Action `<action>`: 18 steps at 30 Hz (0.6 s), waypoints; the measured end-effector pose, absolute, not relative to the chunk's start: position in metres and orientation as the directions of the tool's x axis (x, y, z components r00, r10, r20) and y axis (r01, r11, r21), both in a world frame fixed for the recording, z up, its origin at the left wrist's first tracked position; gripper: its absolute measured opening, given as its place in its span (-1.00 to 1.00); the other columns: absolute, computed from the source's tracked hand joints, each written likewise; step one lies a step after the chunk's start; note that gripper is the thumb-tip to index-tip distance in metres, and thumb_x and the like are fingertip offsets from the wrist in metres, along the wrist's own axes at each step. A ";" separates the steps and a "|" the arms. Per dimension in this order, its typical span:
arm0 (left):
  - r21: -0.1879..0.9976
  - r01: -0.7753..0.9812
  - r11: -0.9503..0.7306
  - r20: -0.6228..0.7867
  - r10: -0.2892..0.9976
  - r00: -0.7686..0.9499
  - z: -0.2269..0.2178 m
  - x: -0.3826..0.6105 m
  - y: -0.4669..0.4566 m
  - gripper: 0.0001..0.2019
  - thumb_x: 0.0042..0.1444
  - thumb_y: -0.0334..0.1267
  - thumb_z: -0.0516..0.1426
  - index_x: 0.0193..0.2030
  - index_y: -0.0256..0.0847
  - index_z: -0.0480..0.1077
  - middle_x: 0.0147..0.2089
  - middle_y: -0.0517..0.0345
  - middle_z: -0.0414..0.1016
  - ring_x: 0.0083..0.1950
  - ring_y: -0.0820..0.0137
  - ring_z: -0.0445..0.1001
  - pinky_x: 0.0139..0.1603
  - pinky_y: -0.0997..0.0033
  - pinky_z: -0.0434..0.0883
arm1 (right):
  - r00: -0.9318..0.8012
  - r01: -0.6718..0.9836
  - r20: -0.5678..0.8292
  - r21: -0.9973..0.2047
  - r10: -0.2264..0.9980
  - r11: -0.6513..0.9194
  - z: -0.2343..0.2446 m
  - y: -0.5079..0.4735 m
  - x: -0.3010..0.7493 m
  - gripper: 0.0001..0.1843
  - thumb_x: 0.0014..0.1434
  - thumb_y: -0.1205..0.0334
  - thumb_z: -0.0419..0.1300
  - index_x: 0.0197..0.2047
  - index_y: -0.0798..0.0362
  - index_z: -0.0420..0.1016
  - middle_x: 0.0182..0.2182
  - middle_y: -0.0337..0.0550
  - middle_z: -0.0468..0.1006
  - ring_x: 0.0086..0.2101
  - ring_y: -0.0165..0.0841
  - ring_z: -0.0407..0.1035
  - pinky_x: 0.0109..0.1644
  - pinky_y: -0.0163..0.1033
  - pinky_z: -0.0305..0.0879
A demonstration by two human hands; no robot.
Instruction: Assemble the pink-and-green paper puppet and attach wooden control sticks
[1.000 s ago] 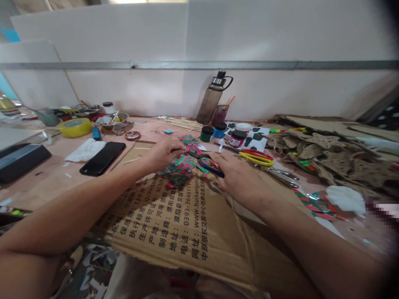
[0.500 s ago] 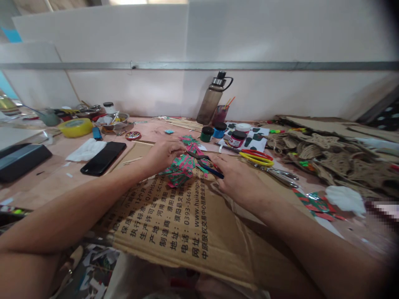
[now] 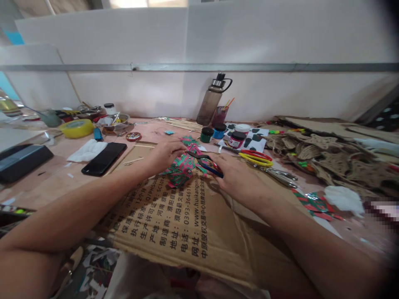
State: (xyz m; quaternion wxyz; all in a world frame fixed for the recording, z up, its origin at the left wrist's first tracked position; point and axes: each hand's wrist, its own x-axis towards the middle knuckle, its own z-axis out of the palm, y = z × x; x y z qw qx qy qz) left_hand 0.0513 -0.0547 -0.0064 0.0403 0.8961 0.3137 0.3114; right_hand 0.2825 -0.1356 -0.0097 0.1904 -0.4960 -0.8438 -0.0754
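Note:
My right hand is closed round the handles of a pair of pliers with dark jaws and blue and red grips. Their tips point left and meet the fingertips of my left hand, which are pinched together. What those fingers hold is too small to make out. Under both hands lies a green and pink patterned piece dotted with small shiny beads. It rests on a flattened cardboard sheet with printed black characters.
A phone and yellow tape roll lie left. Behind stand a bottle and paint jars. To the right are scissors with red and yellow handles, metal pliers, brown cut-out shapes and white wadding.
Both hands, the pliers and the patterned piece stay almost in the same place. Only a very slight shift of the camera view shows.

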 end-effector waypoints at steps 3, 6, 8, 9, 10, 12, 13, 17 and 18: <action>0.336 0.554 -0.762 0.483 0.644 0.593 -0.002 0.051 -0.055 -0.80 0.25 -0.36 0.06 -0.14 -0.27 0.52 -0.14 0.02 0.61 -0.10 0.37 0.51 0.00 0.34 0.40 | -0.410 0.884 0.359 -0.068 0.838 0.462 -0.009 -0.134 0.284 -0.55 0.19 0.16 0.19 0.13 0.07 0.39 -0.04 0.08 0.50 -0.08 -0.12 0.40 -0.02 -0.09 0.34; 0.375 0.561 -0.738 0.451 0.674 0.585 0.003 0.049 -0.057 -0.78 0.26 -0.33 0.04 -0.14 -0.25 0.51 -0.14 0.04 0.60 -0.10 0.38 0.49 0.00 0.34 0.40 | -0.402 0.887 0.368 -0.071 0.839 0.456 -0.010 -0.133 0.286 -0.47 0.17 0.13 0.21 0.20 0.06 0.33 -0.04 0.10 0.49 -0.08 -0.10 0.40 -0.03 -0.07 0.34; 0.394 0.556 -0.732 0.444 0.681 0.582 0.004 0.049 -0.058 -0.80 0.24 -0.33 0.05 -0.16 -0.25 0.51 -0.17 0.05 0.60 -0.13 0.39 0.49 -0.02 0.34 0.40 | -0.404 0.885 0.379 -0.069 0.833 0.461 -0.011 -0.133 0.287 -0.40 0.18 0.14 0.20 0.26 0.05 0.26 0.00 0.11 0.46 -0.04 -0.09 0.38 0.01 -0.05 0.33; 0.403 0.553 -0.729 0.441 0.684 0.581 0.004 0.050 -0.058 -0.81 0.23 -0.33 0.06 -0.17 -0.25 0.51 -0.19 0.05 0.59 -0.15 0.39 0.49 -0.03 0.35 0.40 | -0.404 0.885 0.382 -0.065 0.831 0.460 -0.011 -0.133 0.288 -0.38 0.18 0.14 0.19 0.29 0.06 0.22 0.02 0.11 0.45 -0.03 -0.09 0.38 0.03 -0.04 0.32; 0.412 0.551 -0.726 0.437 0.688 0.580 0.004 0.050 -0.058 -0.82 0.22 -0.34 0.07 -0.19 -0.25 0.51 -0.21 0.06 0.59 -0.17 0.40 0.48 -0.05 0.36 0.40 | -0.403 0.887 0.383 -0.061 0.831 0.458 -0.011 -0.133 0.288 -0.37 0.19 0.15 0.18 0.30 0.07 0.20 0.03 0.12 0.44 -0.02 -0.08 0.37 0.05 -0.04 0.31; 0.429 0.547 -0.719 0.424 0.694 0.582 0.003 0.050 -0.058 -0.82 0.21 -0.35 0.07 -0.22 -0.25 0.52 -0.26 0.07 0.58 -0.22 0.41 0.47 -0.09 0.37 0.40 | -0.405 0.886 0.384 -0.058 0.830 0.460 -0.011 -0.133 0.288 -0.37 0.20 0.15 0.16 0.31 0.08 0.19 0.03 0.13 0.43 0.00 -0.07 0.36 0.06 -0.03 0.30; 0.437 0.545 -0.716 0.414 0.698 0.584 0.003 0.050 -0.058 -0.81 0.21 -0.35 0.06 -0.23 -0.25 0.52 -0.29 0.08 0.57 -0.24 0.42 0.47 -0.11 0.37 0.40 | -0.411 0.882 0.383 -0.061 0.827 0.466 -0.011 -0.133 0.287 -0.37 0.20 0.15 0.16 0.31 0.08 0.19 0.04 0.12 0.43 0.00 -0.08 0.36 0.07 -0.04 0.30; 0.458 0.550 -0.699 0.380 0.713 0.589 0.003 0.050 -0.058 -0.81 0.20 -0.34 0.07 -0.23 -0.23 0.52 -0.32 0.09 0.56 -0.26 0.42 0.46 -0.14 0.37 0.40 | -0.401 0.886 0.373 -0.076 0.837 0.458 -0.010 -0.133 0.285 -0.37 0.19 0.14 0.17 0.31 0.07 0.21 0.06 0.13 0.44 0.01 -0.06 0.36 0.08 -0.02 0.31; 0.460 0.552 -0.695 0.377 0.716 0.587 0.003 0.050 -0.058 -0.81 0.20 -0.33 0.07 -0.22 -0.22 0.53 -0.31 0.10 0.56 -0.26 0.42 0.46 -0.14 0.37 0.40 | -0.395 0.889 0.371 -0.078 0.841 0.452 -0.010 -0.133 0.285 -0.35 0.18 0.15 0.18 0.31 0.07 0.20 0.07 0.14 0.43 0.02 -0.05 0.36 0.07 -0.01 0.31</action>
